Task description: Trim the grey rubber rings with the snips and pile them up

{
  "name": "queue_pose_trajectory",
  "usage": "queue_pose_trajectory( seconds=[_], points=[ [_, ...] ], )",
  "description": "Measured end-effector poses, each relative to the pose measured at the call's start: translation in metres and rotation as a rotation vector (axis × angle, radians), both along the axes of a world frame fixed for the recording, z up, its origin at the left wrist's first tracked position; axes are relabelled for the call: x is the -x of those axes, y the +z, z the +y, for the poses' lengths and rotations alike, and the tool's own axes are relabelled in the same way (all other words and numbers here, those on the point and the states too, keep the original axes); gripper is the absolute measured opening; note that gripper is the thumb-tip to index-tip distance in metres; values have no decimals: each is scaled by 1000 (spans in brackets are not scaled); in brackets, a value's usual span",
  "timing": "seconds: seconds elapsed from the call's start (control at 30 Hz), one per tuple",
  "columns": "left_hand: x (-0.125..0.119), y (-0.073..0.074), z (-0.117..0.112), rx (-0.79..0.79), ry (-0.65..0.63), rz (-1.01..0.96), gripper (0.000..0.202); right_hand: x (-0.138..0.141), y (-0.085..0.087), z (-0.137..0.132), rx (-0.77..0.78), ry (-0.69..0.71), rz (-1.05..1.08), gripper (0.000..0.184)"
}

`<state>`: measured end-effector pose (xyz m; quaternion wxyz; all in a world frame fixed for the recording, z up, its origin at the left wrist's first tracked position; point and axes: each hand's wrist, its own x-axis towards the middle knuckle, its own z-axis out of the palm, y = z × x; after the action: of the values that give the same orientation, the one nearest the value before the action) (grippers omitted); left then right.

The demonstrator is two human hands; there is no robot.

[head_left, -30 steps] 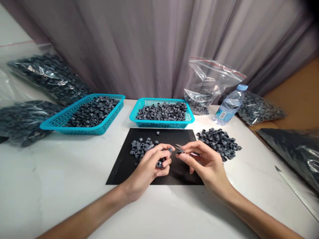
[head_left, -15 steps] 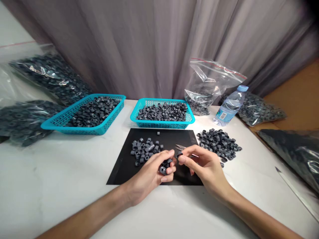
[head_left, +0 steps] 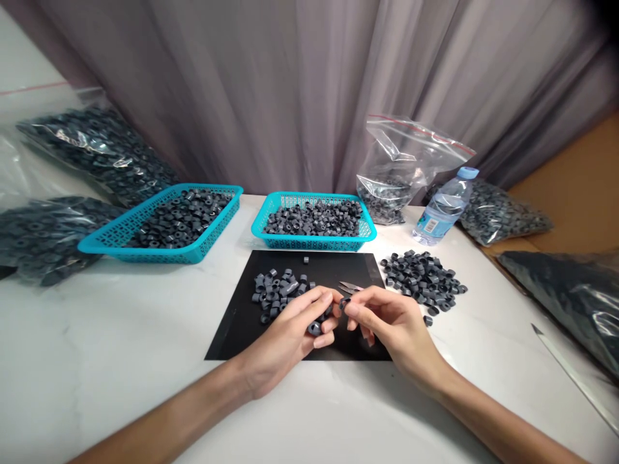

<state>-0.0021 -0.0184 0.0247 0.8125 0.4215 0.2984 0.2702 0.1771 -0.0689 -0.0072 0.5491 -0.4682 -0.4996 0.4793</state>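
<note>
My left hand [head_left: 294, 332] is curled over the black mat [head_left: 232, 328], with small grey rubber rings [head_left: 314, 328] held in its fingers. My right hand [head_left: 387, 322] pinches one grey ring [head_left: 344, 301] at its fingertips, close to the left thumb, and also holds small metal snips [head_left: 349, 287] whose blades point left. A small pile of grey rings [head_left: 278, 290] lies on the mat just beyond my left hand. A larger pile of rings [head_left: 423, 277] sits on the white table to the right of the mat.
Two turquoise baskets [head_left: 116, 235] [head_left: 360, 238] full of grey rings stand behind the mat. Clear bags of rings lie at the left [head_left: 91, 148], back right [head_left: 396, 174] and right edge [head_left: 570, 290]. A water bottle [head_left: 442, 206] leans at the back right.
Both hands have drawn slightly nearer to me and closer together; the ring in my right fingertips now sits against the left thumb. The piles and baskets stay put.
</note>
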Motion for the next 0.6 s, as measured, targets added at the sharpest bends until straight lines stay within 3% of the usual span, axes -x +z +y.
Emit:
queue_pose_trajectory(
  seconds=[0.37, 0.5, 0.6],
  points=[
    [5, -2, 5, -339, 26, 205, 32, -1, -1, 3, 25, 5, 81, 30],
    [8, -4, 3, -574, 32, 336, 31, -1, -1, 4, 41, 22, 85, 31],
    [9, -8, 2, -588, -6, 335, 34, -1, 0, 4, 52, 40, 72, 33]
  ],
)
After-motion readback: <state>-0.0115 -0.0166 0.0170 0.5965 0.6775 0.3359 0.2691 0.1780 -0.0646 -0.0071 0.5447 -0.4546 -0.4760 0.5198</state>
